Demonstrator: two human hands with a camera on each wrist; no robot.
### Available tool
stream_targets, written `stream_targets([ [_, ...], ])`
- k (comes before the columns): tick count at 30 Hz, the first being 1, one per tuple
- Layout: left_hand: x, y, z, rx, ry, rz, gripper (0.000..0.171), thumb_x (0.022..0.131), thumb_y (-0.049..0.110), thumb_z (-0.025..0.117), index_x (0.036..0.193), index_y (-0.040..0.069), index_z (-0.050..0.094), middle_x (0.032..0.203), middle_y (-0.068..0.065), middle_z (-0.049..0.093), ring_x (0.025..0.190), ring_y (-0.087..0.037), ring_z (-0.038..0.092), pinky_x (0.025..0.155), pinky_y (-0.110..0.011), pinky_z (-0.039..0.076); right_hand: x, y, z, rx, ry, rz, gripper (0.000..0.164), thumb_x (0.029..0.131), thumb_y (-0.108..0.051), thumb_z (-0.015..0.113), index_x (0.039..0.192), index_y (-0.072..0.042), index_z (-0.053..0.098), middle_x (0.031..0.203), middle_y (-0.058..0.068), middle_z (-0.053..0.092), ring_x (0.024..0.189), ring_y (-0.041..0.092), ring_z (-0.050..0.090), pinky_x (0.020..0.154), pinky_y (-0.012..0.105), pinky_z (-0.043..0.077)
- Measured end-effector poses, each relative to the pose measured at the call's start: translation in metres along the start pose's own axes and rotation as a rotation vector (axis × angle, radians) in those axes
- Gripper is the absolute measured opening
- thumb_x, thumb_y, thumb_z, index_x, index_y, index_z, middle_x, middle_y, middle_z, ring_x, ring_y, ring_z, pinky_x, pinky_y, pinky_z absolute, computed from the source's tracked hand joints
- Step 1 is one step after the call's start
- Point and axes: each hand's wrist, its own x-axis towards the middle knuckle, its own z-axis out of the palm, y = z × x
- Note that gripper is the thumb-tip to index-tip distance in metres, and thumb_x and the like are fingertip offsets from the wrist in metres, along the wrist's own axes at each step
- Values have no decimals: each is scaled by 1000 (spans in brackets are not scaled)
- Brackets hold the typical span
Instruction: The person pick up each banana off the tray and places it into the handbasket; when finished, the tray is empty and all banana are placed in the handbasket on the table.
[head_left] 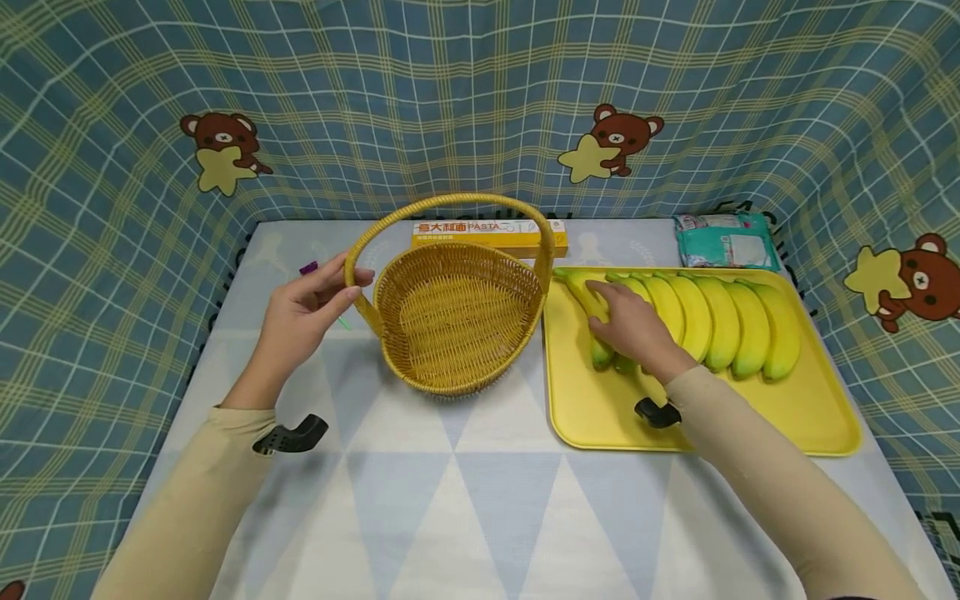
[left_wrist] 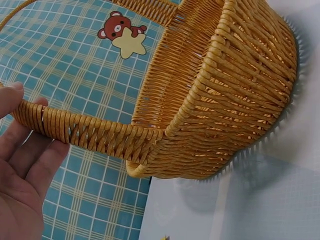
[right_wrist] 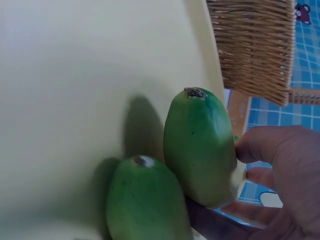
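A woven wicker basket [head_left: 461,325] with a tall arched handle stands left of the yellow tray [head_left: 600,425], its woven bottom in view. My left hand [head_left: 300,310] holds the left side of the handle [left_wrist: 95,132], thumb on one side and fingers on the other. Several bananas lie in a row on the tray. At the row's left end, my right hand [head_left: 637,329] grips a banana [head_left: 576,287] between thumb and fingers. In the right wrist view, the green tip of this banana [right_wrist: 197,145] is beside the tip of a neighbouring banana [right_wrist: 145,200].
Behind the basket lies a pasta box [head_left: 487,227]. A teal packet [head_left: 723,242] is behind the tray's right part. Close to my left hand is a small purple item [head_left: 308,267], partly hidden. A plaid curtain [head_left: 465,100] encloses the table's back and sides.
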Motion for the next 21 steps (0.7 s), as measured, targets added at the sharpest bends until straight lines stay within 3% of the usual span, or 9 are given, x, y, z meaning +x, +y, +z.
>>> stream_targets([
  [6, 0, 2, 0, -27, 0, -22, 48, 100, 4, 64, 146, 16, 58, 121, -9, 73, 111, -9, 68, 96, -19, 52, -16, -2, -16, 1, 37, -41, 64, 99, -21, 64, 158, -13, 38, 155, 25, 39, 134, 48, 45, 104, 64, 43],
  [13, 0, 2, 0, -17, 7, -31, 43, 100, 5, 64, 143, 13, 61, 120, -11, 73, 110, -12, 70, 95, -19, 53, -37, -4, -32, 16, 5, -56, 64, 100, -26, 63, 159, -17, 38, 159, 21, 37, 140, 45, 40, 108, 66, 39],
  [21, 2, 3, -1, 2, 2, -41, 40, 101, 9, 65, 141, 10, 63, 119, -11, 73, 110, -12, 70, 94, -19, 54, -64, -14, -51, 2, -21, -94, 61, 100, -26, 64, 156, -14, 43, 155, 20, 42, 115, 37, 59, 94, 59, 50],
])
